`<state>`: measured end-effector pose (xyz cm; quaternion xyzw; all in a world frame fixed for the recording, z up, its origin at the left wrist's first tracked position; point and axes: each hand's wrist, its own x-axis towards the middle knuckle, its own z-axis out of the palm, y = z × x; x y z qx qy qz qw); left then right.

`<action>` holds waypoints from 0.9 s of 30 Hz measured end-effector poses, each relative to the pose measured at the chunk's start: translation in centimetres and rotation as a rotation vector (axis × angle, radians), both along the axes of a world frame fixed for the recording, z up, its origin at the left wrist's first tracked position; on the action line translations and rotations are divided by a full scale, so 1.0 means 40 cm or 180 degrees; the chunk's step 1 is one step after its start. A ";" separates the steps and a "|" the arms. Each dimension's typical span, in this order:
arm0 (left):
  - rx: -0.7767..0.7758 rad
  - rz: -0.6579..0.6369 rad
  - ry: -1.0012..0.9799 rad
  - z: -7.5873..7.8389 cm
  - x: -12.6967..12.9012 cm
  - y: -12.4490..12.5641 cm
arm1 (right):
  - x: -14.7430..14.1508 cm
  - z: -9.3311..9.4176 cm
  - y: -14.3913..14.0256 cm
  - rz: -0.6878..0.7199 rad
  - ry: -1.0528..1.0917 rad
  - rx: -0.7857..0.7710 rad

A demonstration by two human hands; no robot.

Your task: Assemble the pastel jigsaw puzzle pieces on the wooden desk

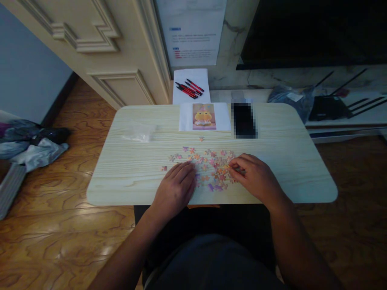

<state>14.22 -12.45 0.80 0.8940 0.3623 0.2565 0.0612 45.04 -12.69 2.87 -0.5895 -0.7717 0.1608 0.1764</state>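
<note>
Several small pink, orange and purple puzzle pieces [211, 163] lie scattered near the front of a pale wooden table [127, 169]. My left hand [177, 185] rests flat on the table at the left edge of the pile, fingers together, touching pieces. My right hand [254, 175] sits at the pile's right side, its fingertips pinched on a small piece. A reference picture [204, 116] of a yellow figure lies on white paper at the table's back.
A dark phone [243, 120] lies beside the picture. A clear plastic bag [139, 131] sits at back left. Red and black pens [189, 88] rest on a white sheet behind the table. Clothes [30, 145] lie on the wood floor at left.
</note>
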 end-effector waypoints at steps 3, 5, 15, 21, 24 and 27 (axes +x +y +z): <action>0.0069 0.0132 0.0072 0.001 -0.011 0.014 | 0.001 -0.002 -0.001 -0.0013 -0.0052 0.0007; 0.0063 0.0286 0.0090 0.002 -0.018 0.027 | 0.002 -0.003 -0.001 -0.0007 -0.0075 0.0017; -0.0086 0.0783 0.0017 0.010 -0.044 0.065 | 0.004 -0.003 -0.005 -0.0038 -0.0044 0.0035; -0.0125 0.0792 -0.0039 0.015 -0.051 0.070 | 0.003 -0.010 -0.003 -0.0075 -0.0051 0.0137; -0.0136 0.0768 -0.0028 0.021 -0.047 0.077 | 0.001 -0.010 -0.002 -0.0102 -0.0066 0.0209; -0.0174 0.0763 0.0010 0.023 -0.039 0.084 | -0.001 -0.009 -0.003 -0.0149 -0.0046 0.0215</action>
